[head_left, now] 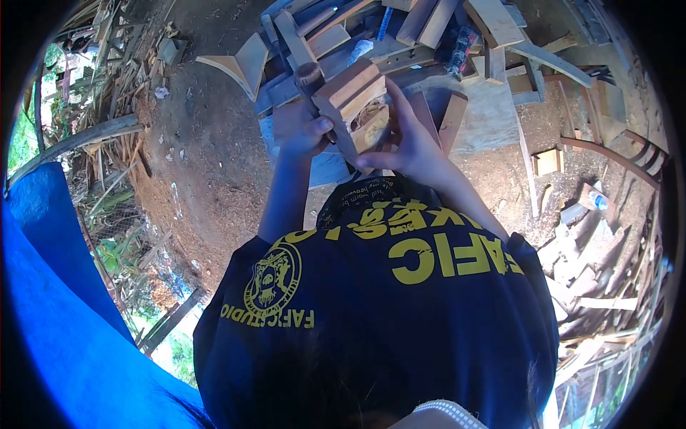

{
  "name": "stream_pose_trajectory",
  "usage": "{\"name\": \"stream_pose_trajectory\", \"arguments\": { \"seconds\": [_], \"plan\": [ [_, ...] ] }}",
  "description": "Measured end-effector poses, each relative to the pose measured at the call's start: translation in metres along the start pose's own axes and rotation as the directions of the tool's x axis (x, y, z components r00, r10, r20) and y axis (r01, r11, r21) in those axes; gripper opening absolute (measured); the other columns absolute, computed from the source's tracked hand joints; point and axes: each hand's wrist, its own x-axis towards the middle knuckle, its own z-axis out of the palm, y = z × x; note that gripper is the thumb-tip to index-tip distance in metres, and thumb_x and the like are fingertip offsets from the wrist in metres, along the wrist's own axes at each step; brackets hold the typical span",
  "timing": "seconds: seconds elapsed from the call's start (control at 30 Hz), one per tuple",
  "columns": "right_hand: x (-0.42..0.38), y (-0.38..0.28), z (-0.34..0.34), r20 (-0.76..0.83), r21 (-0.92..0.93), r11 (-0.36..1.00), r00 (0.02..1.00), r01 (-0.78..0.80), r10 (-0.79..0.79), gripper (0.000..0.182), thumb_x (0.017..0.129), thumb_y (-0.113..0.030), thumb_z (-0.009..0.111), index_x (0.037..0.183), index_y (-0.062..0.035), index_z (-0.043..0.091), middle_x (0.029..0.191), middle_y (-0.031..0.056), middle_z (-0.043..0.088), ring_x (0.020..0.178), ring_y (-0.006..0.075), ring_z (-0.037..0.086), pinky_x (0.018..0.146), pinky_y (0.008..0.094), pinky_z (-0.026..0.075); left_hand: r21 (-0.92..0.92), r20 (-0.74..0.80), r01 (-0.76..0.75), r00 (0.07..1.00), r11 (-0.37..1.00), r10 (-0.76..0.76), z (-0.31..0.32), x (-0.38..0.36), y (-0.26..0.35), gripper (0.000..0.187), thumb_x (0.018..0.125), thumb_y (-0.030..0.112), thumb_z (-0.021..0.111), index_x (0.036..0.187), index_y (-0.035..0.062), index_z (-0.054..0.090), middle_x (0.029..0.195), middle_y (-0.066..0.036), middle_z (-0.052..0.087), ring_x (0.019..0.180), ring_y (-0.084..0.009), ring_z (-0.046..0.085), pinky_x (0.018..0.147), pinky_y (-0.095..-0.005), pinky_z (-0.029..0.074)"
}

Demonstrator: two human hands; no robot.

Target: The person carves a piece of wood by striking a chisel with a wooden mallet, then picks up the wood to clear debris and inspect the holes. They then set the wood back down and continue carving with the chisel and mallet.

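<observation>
A wooden hand plane (350,89), a thick brown block with a dark round-ended handle at its left, is held up in front of my body. Pale curled shavings show in the opening on its right side. My left hand (304,130) is closed round the left side of the plane, below the handle, with the thumb pressed against it. My right hand (418,146) grips the right side, its thumb along the lower edge and a finger reaching up beside the block. Behind the plane lies a wooden work surface (486,118) with cut boards on it.
Stacked wood pieces (329,36) crowd the far side, with a blue ridged rod (384,23) among them. A curved wooden piece (239,64) lies at the far left. Wood scraps (582,264) cover the ground at right. A blue sheet (64,286) hangs at lower left.
</observation>
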Motion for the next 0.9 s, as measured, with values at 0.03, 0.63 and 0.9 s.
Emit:
{"name": "stream_pose_trajectory", "arguments": {
  "seconds": [0.03, 0.63, 0.9],
  "plan": [
    [0.000, 0.003, 0.000, 0.011, -0.092, 0.993, 0.997, -0.078, 0.079, 0.103, 0.067, -0.024, 0.084, 0.142, 0.0047, 0.020, 0.126, 0.0201, 0.050, 0.117, 0.0238, 0.051, 0.096, 0.0340, 0.044, -0.004, -0.002, 0.000, 1.000, 1.000, 0.000, -0.002, -0.001, 0.000, 0.082, 0.069, 0.033, 0.080, 0.131, -0.0003, 0.038, 0.115, -0.012, 0.058, 0.097, -0.0197, 0.061, 0.082, -0.0315, 0.051],
    [0.012, 0.272, -0.045, -0.248, -0.896, 0.317, 0.942, -0.312, 0.225, 0.077, 0.079, -0.033, 0.066, 0.135, 0.0031, 0.030, 0.136, 0.0321, 0.034, 0.125, 0.0467, 0.040, 0.096, 0.0504, 0.044, 0.455, -0.543, 0.177, 0.831, 0.873, 0.115, -0.059, -0.062, -0.032, 0.015, 0.076, 0.003, 0.066, 0.083, 0.0068, 0.054, 0.074, -0.001, 0.053, 0.066, -0.0135, 0.052, 0.061, -0.0259, 0.042],
    [-0.014, 0.240, -0.070, -0.200, -0.851, 0.481, 0.977, -0.211, 0.075, 0.068, 0.077, -0.025, 0.067, 0.134, -0.0011, 0.037, 0.136, 0.0222, 0.040, 0.128, 0.0436, 0.036, 0.101, 0.0475, 0.039, 0.658, 0.389, -0.395, 0.907, 0.641, 0.159, -0.013, -0.030, -0.097, 0.024, 0.061, 0.019, 0.077, 0.073, 0.0124, 0.056, 0.070, -0.003, 0.059, 0.066, -0.0219, 0.061, 0.057, -0.0326, 0.046]
  ]
}}
